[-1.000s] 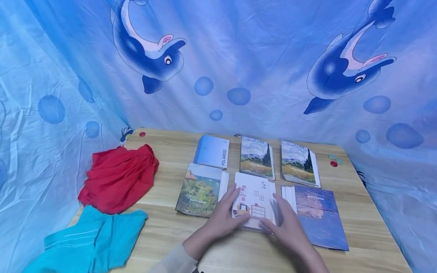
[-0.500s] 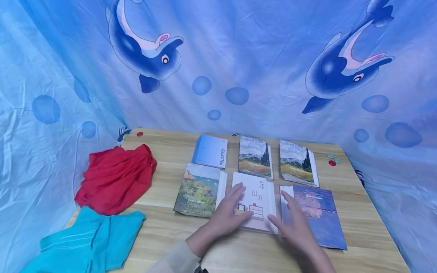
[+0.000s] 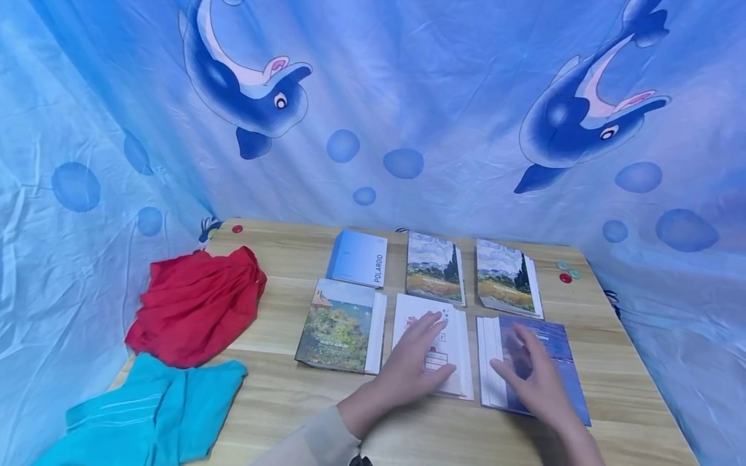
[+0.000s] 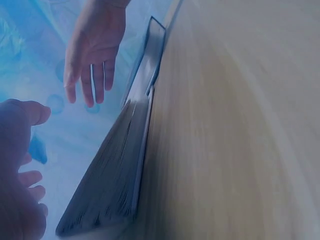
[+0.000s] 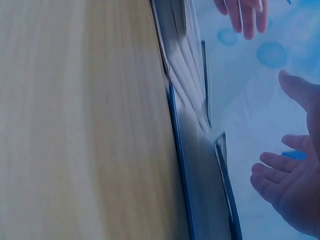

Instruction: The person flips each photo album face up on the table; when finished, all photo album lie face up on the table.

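Note:
In the head view my left hand [image 3: 410,362] hovers over a white photo album [image 3: 463,382] with small furniture drawings, its fingers relaxed and holding nothing. My right hand [image 3: 542,382] is over a blue-purple photo album [image 3: 571,388], thumb and fingers spread apart. Left of the white one lies a green garden-picture album [image 3: 335,330]. In the left wrist view, the left hand [image 4: 20,175] stays above the page edges of an album [image 4: 110,175]. The right wrist view has the right hand [image 5: 295,175] above the album edges, apart from them.
Behind lie a blue POLAROID album [image 3: 361,259] and two landscape-cover albums, one in the middle [image 3: 434,268] and one at right [image 3: 507,278]. A red cloth [image 3: 198,304] and a turquoise cloth [image 3: 157,408] lie left. Small discs [image 3: 565,278] sit near the right edge.
Both hands have moved right: the left from the white album's left edge to over its cover, the right from its right side to over the blue-purple album. The albums stay in place.

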The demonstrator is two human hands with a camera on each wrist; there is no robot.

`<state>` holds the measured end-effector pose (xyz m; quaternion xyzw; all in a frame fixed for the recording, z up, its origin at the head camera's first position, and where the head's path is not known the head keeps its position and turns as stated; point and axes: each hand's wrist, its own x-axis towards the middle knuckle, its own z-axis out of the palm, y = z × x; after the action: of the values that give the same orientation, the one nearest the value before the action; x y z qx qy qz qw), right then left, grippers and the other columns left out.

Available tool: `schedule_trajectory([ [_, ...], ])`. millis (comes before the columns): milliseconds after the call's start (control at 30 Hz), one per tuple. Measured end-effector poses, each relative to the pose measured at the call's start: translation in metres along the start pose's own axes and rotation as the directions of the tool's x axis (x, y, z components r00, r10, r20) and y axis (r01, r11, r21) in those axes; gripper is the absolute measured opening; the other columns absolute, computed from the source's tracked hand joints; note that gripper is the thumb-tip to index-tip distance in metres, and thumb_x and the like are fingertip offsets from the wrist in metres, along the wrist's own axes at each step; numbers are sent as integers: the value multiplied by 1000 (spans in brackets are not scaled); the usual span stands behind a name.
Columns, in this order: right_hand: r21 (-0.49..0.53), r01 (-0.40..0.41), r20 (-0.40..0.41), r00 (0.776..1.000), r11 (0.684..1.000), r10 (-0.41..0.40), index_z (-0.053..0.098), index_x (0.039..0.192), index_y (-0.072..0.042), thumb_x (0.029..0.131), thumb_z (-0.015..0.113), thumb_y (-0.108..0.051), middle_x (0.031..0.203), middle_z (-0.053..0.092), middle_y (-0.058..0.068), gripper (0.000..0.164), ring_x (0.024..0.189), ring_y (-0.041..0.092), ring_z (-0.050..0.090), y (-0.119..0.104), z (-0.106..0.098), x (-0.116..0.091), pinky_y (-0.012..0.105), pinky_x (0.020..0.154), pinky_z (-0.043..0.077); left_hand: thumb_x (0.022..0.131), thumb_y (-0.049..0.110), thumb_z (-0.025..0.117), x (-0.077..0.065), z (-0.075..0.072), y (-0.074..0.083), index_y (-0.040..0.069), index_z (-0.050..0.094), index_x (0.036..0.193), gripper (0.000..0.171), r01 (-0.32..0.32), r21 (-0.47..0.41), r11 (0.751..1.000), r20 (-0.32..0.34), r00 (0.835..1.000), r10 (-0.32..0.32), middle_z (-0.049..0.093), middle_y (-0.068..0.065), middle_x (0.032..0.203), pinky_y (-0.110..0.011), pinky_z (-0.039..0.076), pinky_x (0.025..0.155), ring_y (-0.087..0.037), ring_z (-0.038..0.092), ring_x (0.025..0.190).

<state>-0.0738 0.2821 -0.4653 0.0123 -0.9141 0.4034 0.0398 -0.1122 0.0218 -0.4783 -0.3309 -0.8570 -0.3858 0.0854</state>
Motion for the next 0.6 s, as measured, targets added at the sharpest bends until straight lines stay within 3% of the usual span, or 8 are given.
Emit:
schedule_trajectory([
  [100, 3, -35, 1, 999, 999, 35, 26, 158, -1, 93, 76, -34, 155, 35, 31, 88, 137, 53, 38, 8, -8, -1, 66, 106, 39, 92, 37, 73, 3, 7, 6, 6, 45, 151, 72, -1, 2, 1000, 38, 999, 1, 36, -8, 161, -46, 30, 120, -25, 33, 148],
  [267, -96, -19, -72, 997, 995, 12, 31, 154, 4, 91, 77, -34, 148, 43, 32, 87, 131, 51, 46, 23, -18, -5, 64, 100, 43, 93, 38, 71, 9, 18, 16, 6, 42, 152, 73, -31, 17, 999, 96, 995, 29, 35, -8, 161, -37, 28, 120, -23, 33, 148],
  [600, -115, -6, -104, 995, 993, -6, 32, 153, 6, 89, 80, -31, 147, 37, 39, 88, 132, 60, 36, 42, -30, -11, 75, 102, 33, 95, 45, 67, 20, 46, 29, 8, 41, 154, 73, -56, 37, 998, 156, 986, 49, 35, -7, 162, -34, 28, 120, -20, 33, 148],
])
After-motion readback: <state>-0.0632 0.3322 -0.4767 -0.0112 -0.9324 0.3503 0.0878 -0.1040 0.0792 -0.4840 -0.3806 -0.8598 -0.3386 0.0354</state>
